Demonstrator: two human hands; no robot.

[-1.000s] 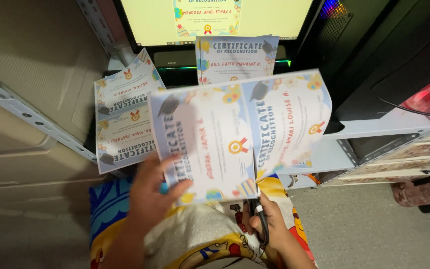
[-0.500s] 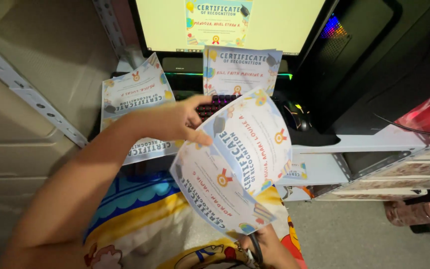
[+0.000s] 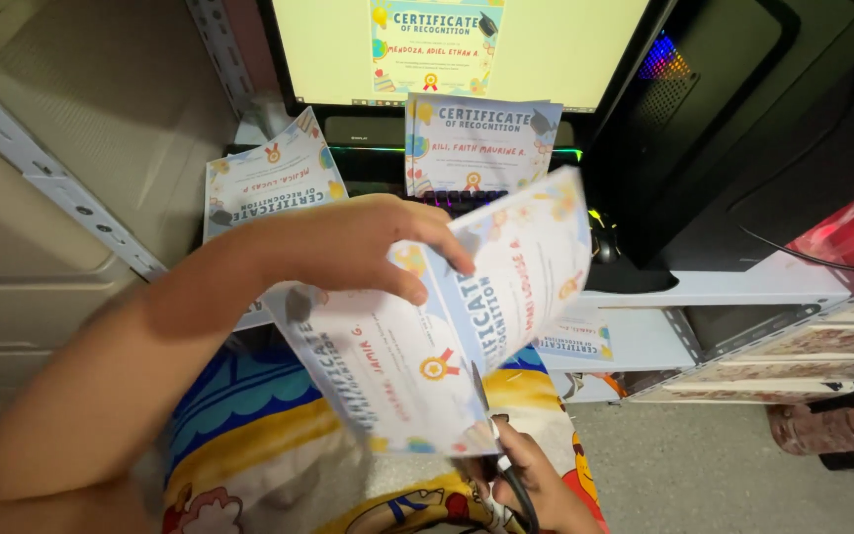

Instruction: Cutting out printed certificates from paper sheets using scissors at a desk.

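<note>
Left hand (image 3: 368, 247) gripping top edge of glossy printed sheet (image 3: 427, 336), fingers curling over paper; sheet bending, two colourful certificate prints side by side, held in air above lap. Right hand (image 3: 526, 485) clenching scissors (image 3: 491, 445) at sheet's bottom edge, thin metal blade touching paper between two prints. Flat rectangular cut certificates lying on surface: one stack (image 3: 481, 148) leaning at middle before monitor (image 3: 467, 49), another stack (image 3: 269, 183) tilting at left edge. Soft cartoon-pattern fabric (image 3: 249, 455) covering lap below.
</note>
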